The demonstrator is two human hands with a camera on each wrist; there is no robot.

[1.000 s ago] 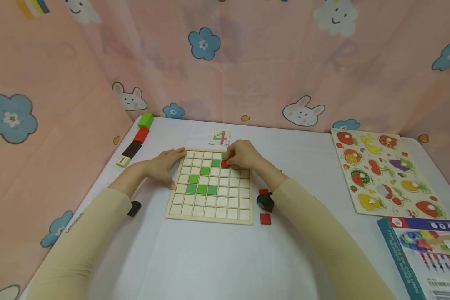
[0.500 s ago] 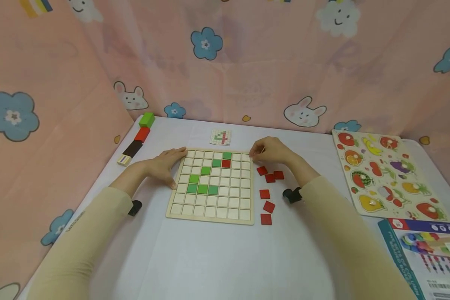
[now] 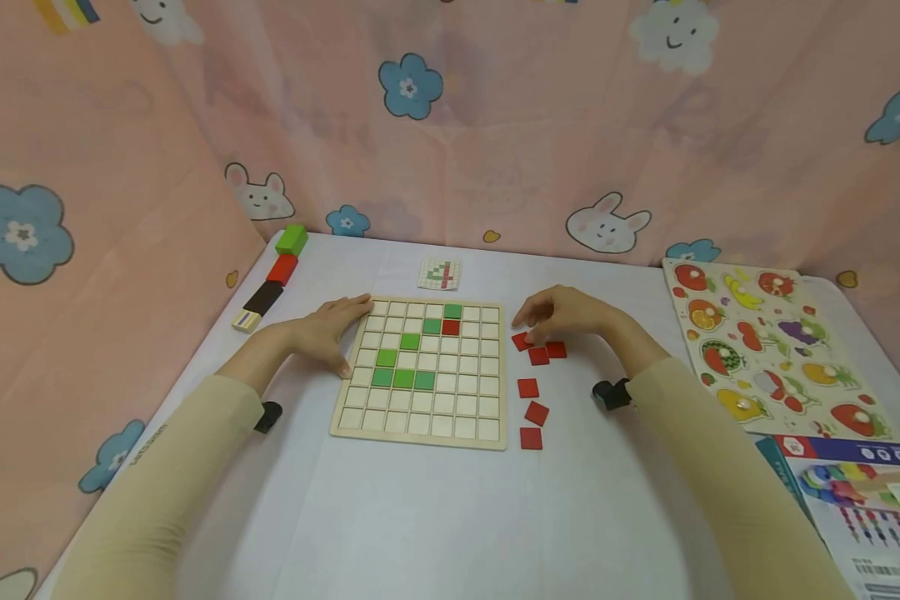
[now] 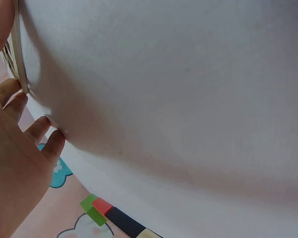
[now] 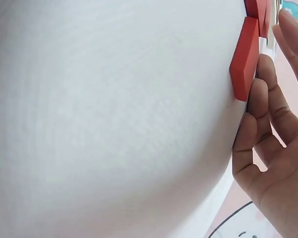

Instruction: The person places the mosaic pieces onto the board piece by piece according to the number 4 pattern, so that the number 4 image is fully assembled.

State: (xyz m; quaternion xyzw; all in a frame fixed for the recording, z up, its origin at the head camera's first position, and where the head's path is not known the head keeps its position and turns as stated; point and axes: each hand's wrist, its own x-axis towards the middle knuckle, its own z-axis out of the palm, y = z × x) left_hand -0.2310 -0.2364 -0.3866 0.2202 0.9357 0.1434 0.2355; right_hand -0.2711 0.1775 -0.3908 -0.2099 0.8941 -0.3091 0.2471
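Observation:
My left hand (image 3: 322, 333) rests spread along the left edge of a wooden grid board (image 3: 420, 442), its fingertips at the rim and the tabletop. Green tiles, such as one green tile (image 3: 403, 378), fill several cells of the board. One red tile (image 3: 451, 327) sits in a cell just below the topmost green one. Right of the board, my right hand (image 3: 570, 312) hovers low over loose red tiles (image 3: 538, 357), fingers loosely bent and parted. In the right wrist view its fingertips (image 5: 258, 91) are beside a red tile (image 5: 244, 59); no tile shows between them.
A small pattern card (image 3: 439, 274) lies behind the board. Coloured blocks (image 3: 281, 269) line the table's left edge. A fruit puzzle board (image 3: 765, 333) and a printed box (image 3: 847, 517) lie at the right. Patterned pink cloth (image 3: 495, 125) hangs behind.
My right hand has left the red tile in its cell and moved right, off the board, then slightly down to the loose red tiles. My left hand has stayed put.

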